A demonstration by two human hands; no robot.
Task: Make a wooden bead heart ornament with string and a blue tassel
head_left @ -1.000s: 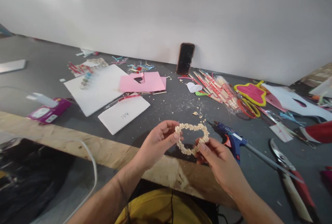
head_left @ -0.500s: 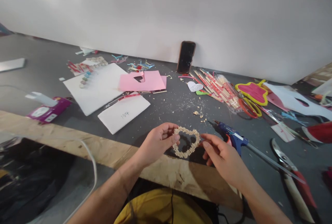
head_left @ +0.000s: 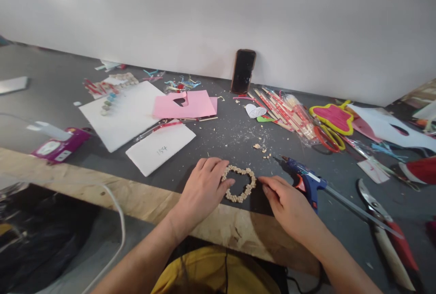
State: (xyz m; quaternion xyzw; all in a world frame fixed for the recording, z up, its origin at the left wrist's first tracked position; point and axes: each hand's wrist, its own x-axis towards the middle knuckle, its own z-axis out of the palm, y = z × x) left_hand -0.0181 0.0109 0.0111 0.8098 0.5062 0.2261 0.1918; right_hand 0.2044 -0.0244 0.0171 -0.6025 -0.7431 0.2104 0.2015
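Wall [head_left: 190, 17]: plain, pale grey, with soft bright patches at upper left. Surface [head_left: 51, 69]: dark grey top, set against the wall; bare wooden strip [head_left: 150, 201] along its near edge.

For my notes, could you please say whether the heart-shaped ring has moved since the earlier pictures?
Yes: the ring moved left, farther from the glue gun.

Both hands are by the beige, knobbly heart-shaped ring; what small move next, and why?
I'd probably ease the right hand slightly left to steady the ring's right side. The left hand grips its left side, while the right fingertips seem to stop just short, leaving that side unsupported by fingers.
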